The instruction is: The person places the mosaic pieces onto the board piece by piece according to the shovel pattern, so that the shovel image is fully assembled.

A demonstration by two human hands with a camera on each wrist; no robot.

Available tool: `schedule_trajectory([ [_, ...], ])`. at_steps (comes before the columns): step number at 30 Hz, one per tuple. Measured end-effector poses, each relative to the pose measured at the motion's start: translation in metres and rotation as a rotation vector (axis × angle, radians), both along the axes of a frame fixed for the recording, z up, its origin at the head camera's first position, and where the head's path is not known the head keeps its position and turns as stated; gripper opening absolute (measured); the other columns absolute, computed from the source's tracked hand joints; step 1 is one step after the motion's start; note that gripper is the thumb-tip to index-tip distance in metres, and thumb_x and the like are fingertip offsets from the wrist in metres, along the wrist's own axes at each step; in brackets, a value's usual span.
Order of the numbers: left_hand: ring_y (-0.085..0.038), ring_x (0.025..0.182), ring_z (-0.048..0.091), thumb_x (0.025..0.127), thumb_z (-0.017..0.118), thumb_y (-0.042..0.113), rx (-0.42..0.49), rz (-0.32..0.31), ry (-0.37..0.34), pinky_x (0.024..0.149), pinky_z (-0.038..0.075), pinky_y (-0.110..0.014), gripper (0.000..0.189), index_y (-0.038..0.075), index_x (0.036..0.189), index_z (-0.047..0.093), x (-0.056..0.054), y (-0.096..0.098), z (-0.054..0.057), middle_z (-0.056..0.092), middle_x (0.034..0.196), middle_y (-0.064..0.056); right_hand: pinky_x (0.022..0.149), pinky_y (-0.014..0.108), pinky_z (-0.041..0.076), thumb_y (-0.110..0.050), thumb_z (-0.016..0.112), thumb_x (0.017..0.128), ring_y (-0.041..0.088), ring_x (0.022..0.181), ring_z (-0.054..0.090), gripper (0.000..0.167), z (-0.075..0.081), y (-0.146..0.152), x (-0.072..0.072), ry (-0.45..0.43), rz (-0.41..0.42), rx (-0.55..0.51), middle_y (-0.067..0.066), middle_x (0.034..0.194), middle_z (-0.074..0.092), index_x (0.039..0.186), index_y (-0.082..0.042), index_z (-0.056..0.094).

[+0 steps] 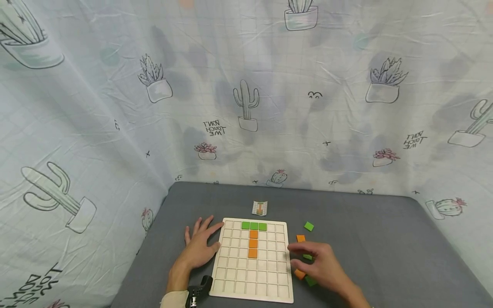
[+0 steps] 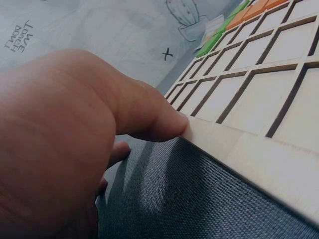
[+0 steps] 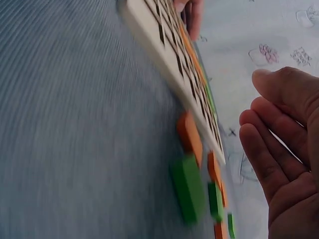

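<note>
A pale wooden grid board lies on the grey table. Three green tiles fill a row near its far edge, and three orange tiles run down from the middle one. My left hand rests at the board's left side with spread fingers; in the left wrist view the thumb touches the board's rim. Over the loose tiles right of the board hovers my right hand, thumb and fingers apart, nothing between them. In the right wrist view a green tile and an orange tile lie below it.
Beyond the board's far edge lies a small pattern card showing a similar shape. A single green tile sits farther back on the right. A cactus-print curtain encloses the table's back and sides.
</note>
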State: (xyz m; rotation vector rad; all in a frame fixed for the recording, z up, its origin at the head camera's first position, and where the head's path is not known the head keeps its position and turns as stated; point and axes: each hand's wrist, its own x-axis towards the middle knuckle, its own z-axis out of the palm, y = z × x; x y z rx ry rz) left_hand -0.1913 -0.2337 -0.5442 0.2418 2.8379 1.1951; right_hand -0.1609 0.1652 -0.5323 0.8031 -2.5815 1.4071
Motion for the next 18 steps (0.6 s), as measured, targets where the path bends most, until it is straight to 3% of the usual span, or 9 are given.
schedule_trajectory([
  [5, -0.055, 0.167, 0.009, 0.098, 0.074, 0.008, 0.011, -0.002, 0.01, 0.125, -0.014, -0.08, 0.061, 0.017, 0.157, 0.062, 0.0, 0.0, 0.001, 0.033, 0.178, -0.022, 0.083, 0.034, 0.069, -0.017, 0.091, 0.091, 0.012, 0.102, 0.081, 0.033, -0.003, 0.022, 0.002, 0.007, -0.072, 0.019, 0.0, 0.115, 0.084, 0.122, -0.012, 0.083],
  [11, -0.055, 0.167, 0.009, 0.098, 0.074, 0.007, 0.007, 0.004, 0.008, 0.125, -0.014, -0.08, 0.061, 0.016, 0.157, 0.062, 0.0, 0.001, 0.002, 0.033, 0.177, -0.021, 0.082, 0.033, 0.069, -0.012, 0.091, 0.09, 0.016, 0.1, 0.082, 0.036, -0.005, 0.046, 0.003, -0.001, -0.097, 0.004, 0.004, 0.115, 0.084, 0.125, -0.01, 0.081],
  [18, -0.056, 0.167, 0.01, 0.097, 0.074, 0.006, 0.017, 0.003, 0.017, 0.124, -0.013, -0.08, 0.061, 0.016, 0.156, 0.063, 0.0, 0.001, 0.001, 0.034, 0.177, -0.022, 0.082, 0.026, 0.067, -0.016, 0.092, 0.09, 0.008, 0.099, 0.08, 0.035, -0.004, 0.066, 0.004, -0.011, -0.169, 0.063, -0.002, 0.114, 0.084, 0.123, -0.014, 0.082],
])
